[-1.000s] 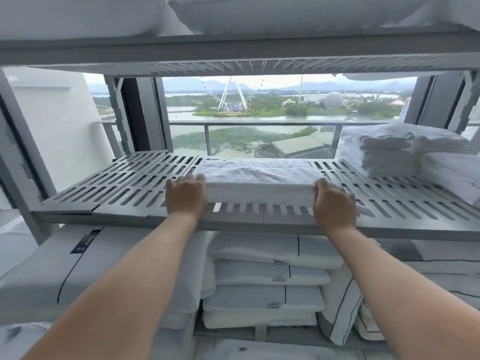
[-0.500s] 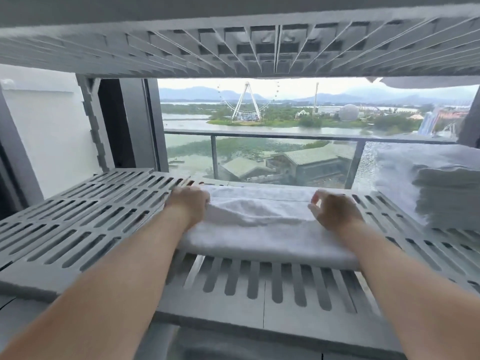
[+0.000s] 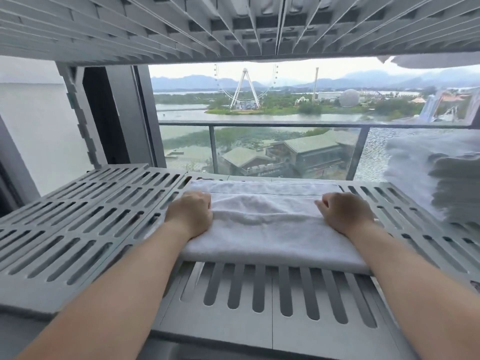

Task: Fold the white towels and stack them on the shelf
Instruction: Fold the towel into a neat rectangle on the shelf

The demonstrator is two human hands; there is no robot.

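A folded white towel [image 3: 265, 224] lies flat on the grey slatted shelf [image 3: 78, 224], near its middle and reaching toward the back edge. My left hand [image 3: 191, 213] rests on the towel's left end with the fingers curled under. My right hand [image 3: 342, 213] rests on the right end, fingers curled in the same way. Both hands press on the towel's top; whether the fingers pinch any cloth is hidden. A stack of folded white towels [image 3: 441, 183] stands on the same shelf at the far right.
Another slatted shelf [image 3: 233, 24] hangs close overhead. Behind the shelf is a window with a glass balcony rail [image 3: 285, 124]. The shelf's left half and its front strip [image 3: 259, 294] carry nothing.
The towel has slid deeper onto the shelf with both hands on it. My view has come closer and lower, so the shelves below are out of sight.
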